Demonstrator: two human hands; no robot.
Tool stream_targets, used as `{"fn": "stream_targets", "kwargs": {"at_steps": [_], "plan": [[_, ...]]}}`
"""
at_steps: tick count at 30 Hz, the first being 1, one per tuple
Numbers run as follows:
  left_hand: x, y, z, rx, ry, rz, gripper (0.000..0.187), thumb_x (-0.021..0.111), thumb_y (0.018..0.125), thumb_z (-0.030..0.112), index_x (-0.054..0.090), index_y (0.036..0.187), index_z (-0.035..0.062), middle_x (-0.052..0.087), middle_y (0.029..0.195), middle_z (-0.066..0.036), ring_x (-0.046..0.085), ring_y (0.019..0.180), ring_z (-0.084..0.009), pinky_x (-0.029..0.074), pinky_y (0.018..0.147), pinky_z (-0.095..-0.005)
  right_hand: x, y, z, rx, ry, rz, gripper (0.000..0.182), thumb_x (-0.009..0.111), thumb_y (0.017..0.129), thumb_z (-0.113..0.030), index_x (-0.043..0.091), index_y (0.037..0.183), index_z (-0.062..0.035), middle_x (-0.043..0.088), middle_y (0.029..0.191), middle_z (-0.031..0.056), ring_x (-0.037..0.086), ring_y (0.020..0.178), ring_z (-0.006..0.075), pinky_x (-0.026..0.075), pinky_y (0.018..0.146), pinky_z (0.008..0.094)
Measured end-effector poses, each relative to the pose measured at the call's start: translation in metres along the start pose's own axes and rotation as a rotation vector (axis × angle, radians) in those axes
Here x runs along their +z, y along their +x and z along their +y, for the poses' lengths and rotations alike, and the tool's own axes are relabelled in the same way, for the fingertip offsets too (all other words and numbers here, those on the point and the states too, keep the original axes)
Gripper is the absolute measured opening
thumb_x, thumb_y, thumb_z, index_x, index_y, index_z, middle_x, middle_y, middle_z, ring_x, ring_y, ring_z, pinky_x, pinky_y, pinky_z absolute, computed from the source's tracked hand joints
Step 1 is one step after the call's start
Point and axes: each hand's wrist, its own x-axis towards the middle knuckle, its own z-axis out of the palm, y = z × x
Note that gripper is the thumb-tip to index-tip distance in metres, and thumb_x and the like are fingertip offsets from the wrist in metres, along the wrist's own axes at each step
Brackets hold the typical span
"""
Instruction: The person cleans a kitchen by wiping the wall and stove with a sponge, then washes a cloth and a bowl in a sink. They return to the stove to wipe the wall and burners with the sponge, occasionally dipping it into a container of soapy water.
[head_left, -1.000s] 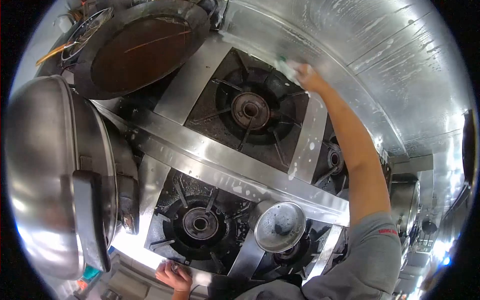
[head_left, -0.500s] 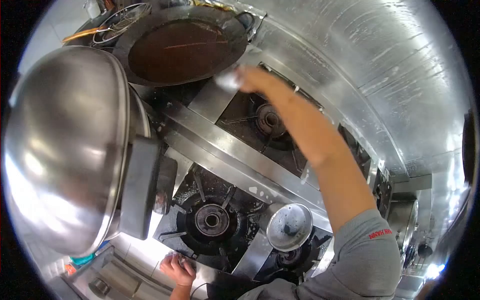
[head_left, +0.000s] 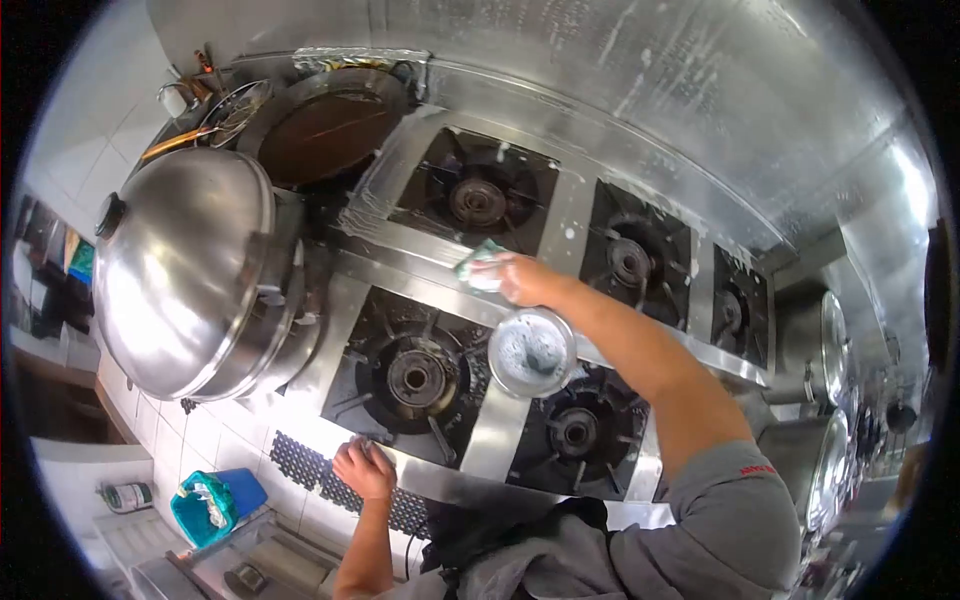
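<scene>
My right hand (head_left: 520,278) reaches over the raised steel ledge between the two burner rows. Its fingers press a green scouring pad (head_left: 480,262), with white suds around it, onto the ledge. Just below that hand, a metal bowl (head_left: 532,352) of cloudy, soapy water stands between the front burners. My left hand (head_left: 365,468) is closed at the front edge of the stove; a small dark bit shows by its fingers, too little to name. The nearest front burner (head_left: 417,376) lies just beyond it. Wet streaks and foam mark the steel top (head_left: 372,212) at the back left.
A large domed steel lid (head_left: 185,270) covers a pot at left. Behind it sits a wide wok (head_left: 325,135) of dark liquid, beside a wire strainer (head_left: 240,112). Big steel pots (head_left: 815,345) stand at right. A teal bin (head_left: 205,508) is on the floor.
My right hand has drawn the pad back from beside the wok toward me, onto the middle ledge. My left hand stays at the front edge. The camera view has shifted and widened.
</scene>
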Motion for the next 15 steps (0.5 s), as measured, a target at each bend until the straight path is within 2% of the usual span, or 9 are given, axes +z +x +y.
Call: {"fn": "stream_targets", "kwargs": {"at_steps": [3, 5, 8, 9, 12, 13, 14, 15], "plan": [[0.008, -0.008, -0.004, -0.009, 0.091, 0.003, 0.028, 0.056, 0.086, 0.024, 0.057, 0.108, 0.0054, 0.055, 0.106, -0.016, 0.051, 0.099, -0.0367, 0.038, 0.083, -0.0484, -0.028, -0.091, 0.05, 0.04, -0.041, -0.023, 0.045, 0.051, 0.082, 0.0, 0.058, 0.125, -0.0094, 0.052, 0.138, 0.0054, 0.05, 0.124, 0.0228, 0.041, 0.106, 0.0366], [0.007, -0.01, -0.002, -0.013, 0.093, -0.01, 0.029, 0.054, 0.088, 0.026, 0.056, 0.108, 0.0052, 0.054, 0.108, -0.016, 0.051, 0.101, -0.0368, 0.038, 0.084, -0.0487, -0.05, -0.129, 0.002, 0.046, -0.271, -0.03, 0.042, 0.05, 0.082, -0.002, 0.061, 0.122, -0.0083, 0.054, 0.136, 0.0079, 0.046, 0.13, 0.0219, 0.031, 0.114, 0.041], [0.006, -0.011, 0.005, -0.018, 0.102, -0.018, 0.028, 0.054, 0.089, 0.026, 0.057, 0.107, 0.0043, 0.053, 0.109, -0.017, 0.049, 0.101, -0.0373, 0.037, 0.085, -0.0482, -0.052, -0.144, -0.028, 0.076, -0.586, 0.047, 0.046, 0.05, 0.081, -0.002, 0.057, 0.126, -0.0095, 0.051, 0.139, 0.007, 0.044, 0.132, 0.024, 0.028, 0.115, 0.0429], [0.006, -0.009, 0.006, -0.017, 0.113, -0.016, 0.026, 0.054, 0.089, 0.025, 0.057, 0.105, 0.0036, 0.053, 0.11, -0.017, 0.049, 0.101, -0.0376, 0.037, 0.085, -0.0476, -0.059, -0.142, -0.033, 0.052, -0.643, 0.147, 0.05, 0.05, 0.08, -0.002, 0.054, 0.129, -0.0095, 0.05, 0.14, 0.0073, 0.044, 0.131, 0.0265, 0.028, 0.115, 0.0441], [0.008, -0.009, 0.006, -0.041, 0.087, -0.064, 0.032, 0.052, 0.089, 0.029, 0.056, 0.108, 0.0034, 0.052, 0.108, -0.019, 0.049, 0.102, -0.0387, 0.036, 0.087, -0.0494, -0.086, -0.116, 0.009, 0.174, -0.791, 0.284, 0.055, 0.05, 0.082, -0.005, 0.047, 0.137, -0.0122, 0.049, 0.138, 0.0128, 0.05, 0.122, 0.0334, 0.036, 0.108, 0.0455], [0.012, -0.01, 0.002, -0.036, 0.088, -0.043, 0.033, 0.053, 0.089, 0.03, 0.056, 0.106, 0.0023, 0.052, 0.108, -0.02, 0.049, 0.101, -0.0388, 0.036, 0.087, -0.0497, -0.111, -0.101, -0.012, 0.404, -0.6, 0.342, 0.051, 0.049, 0.085, -0.009, 0.048, 0.136, -0.0142, 0.048, 0.138, 0.016, 0.051, 0.12, 0.0346, 0.044, 0.1, 0.0445], [0.014, -0.013, -0.001, -0.037, 0.093, -0.041, 0.033, 0.053, 0.089, 0.03, 0.056, 0.106, 0.0023, 0.052, 0.108, -0.02, 0.049, 0.101, -0.0388, 0.036, 0.087, -0.0497, -0.126, -0.086, 0.04, 0.272, -0.569, 0.401, 0.05, 0.059, 0.081, -0.008, 0.053, 0.131, -0.0142, 0.053, 0.13, 0.0185, 0.057, 0.113, 0.0353, 0.048, 0.098, 0.0415], [0.015, -0.015, -0.005, -0.042, 0.085, -0.025, 0.032, 0.053, 0.088, 0.03, 0.056, 0.105, 0.0022, 0.052, 0.107, -0.02, 0.049, 0.099, -0.0387, 0.037, 0.086, -0.0495, -0.148, -0.069, 0.034, 0.396, -0.616, 0.317, 0.042, 0.053, 0.085, -0.013, 0.056, 0.127, -0.01, 0.057, 0.126, 0.0187, 0.057, 0.113, 0.0351, 0.045, 0.101, 0.0418]]}}
